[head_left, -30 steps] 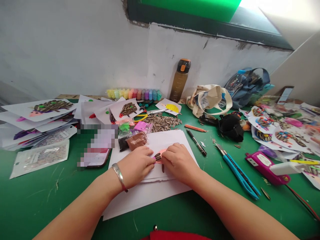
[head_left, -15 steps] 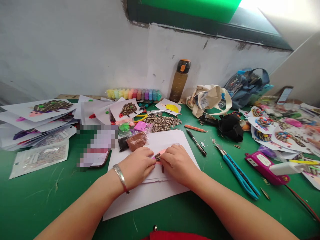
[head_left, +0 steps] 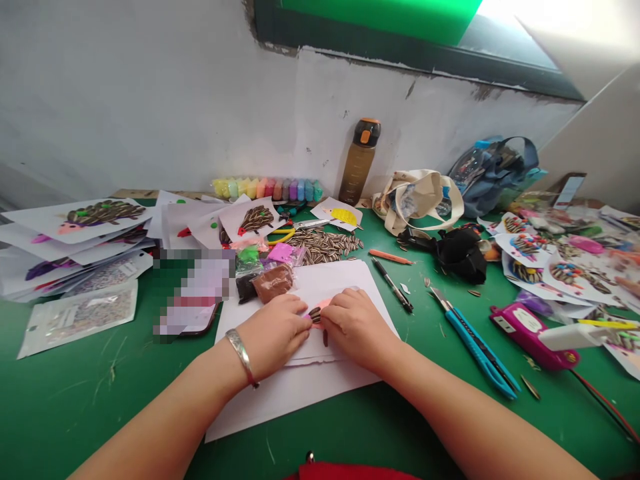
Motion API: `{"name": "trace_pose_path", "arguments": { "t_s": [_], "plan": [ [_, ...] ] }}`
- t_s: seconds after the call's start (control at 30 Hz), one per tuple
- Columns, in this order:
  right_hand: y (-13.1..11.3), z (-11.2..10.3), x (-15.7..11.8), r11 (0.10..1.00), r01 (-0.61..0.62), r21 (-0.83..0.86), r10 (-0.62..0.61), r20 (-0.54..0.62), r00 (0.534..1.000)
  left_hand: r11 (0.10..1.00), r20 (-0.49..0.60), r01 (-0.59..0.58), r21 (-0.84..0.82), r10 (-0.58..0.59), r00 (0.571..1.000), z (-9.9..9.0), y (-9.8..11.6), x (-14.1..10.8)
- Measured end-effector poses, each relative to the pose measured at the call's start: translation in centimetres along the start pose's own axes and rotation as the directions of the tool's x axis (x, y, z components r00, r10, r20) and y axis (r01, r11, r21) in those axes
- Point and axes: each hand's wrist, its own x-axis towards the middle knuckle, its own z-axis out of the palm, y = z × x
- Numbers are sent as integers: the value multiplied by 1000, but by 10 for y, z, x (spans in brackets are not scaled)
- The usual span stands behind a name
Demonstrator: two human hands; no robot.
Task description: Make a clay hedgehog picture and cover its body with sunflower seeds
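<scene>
On a sheet of white paper [head_left: 300,357], my two hands meet over a patch of pink clay [head_left: 326,303] with striped sunflower seeds [head_left: 315,315] stuck in it. My left hand [head_left: 280,330], a silver bangle on its wrist, has its fingers pressed together, their tips at the left side of the seeds. From the right, my right hand [head_left: 357,327] curls its fingers down onto the clay and seeds. Whatever sits under either hand's fingertips is hidden. A small brown strip [head_left: 325,338] shows below the right fingers.
Behind the paper lie bags of coloured clay [head_left: 273,283] and a heap of sunflower seeds [head_left: 325,245]. A pen [head_left: 393,285] and a blue utility knife [head_left: 477,350] are at right. Finished hedgehog pictures [head_left: 90,220] are stacked left, near a phone [head_left: 200,303]. A bottle [head_left: 357,163] stands by the wall.
Almost nothing differs. Both hands stay in the same place over the clay and seeds, with only a very slight shift of the fingers.
</scene>
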Motion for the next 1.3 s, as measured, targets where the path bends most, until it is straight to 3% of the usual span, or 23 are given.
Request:
{"name": "trace_pose_path", "arguments": {
  "t_s": [0.23, 0.47, 0.67, 0.8, 1.0, 1.17, 1.3],
  "plan": [
    [2, -3, 0, 999, -17, 31, 17, -11, 1000, 1000, 3, -2, -5, 2, 1000, -1, 1, -1],
    [14, -10, 1, 990, -117, 76, 119, -28, 992, 998, 38, 40, -48, -38, 999, -8, 3, -1],
    [21, -24, 8, 992, -109, 65, 114, -75, 991, 1000, 38, 15, 27, -16, 999, -5, 4, -1],
    [37, -33, 19, 989, -147, 33, 150, -98, 984, 1000, 18, 5, 28, -6, 1000, -2, 3, -1],
    [75, -31, 46, 930, -358, -85, 352, -77, 933, 999, -6, 23, -36, -23, 1000, -2, 1, -2],
    [98, -22, 63, 897, -415, -151, 409, -71, 910, 999, -26, 18, -47, -19, 999, -2, -1, -3],
    [104, -18, 64, 892, -412, -186, 415, -24, 910, 999, -17, 28, -34, -29, 999, -3, -1, -4]
  ]
}}
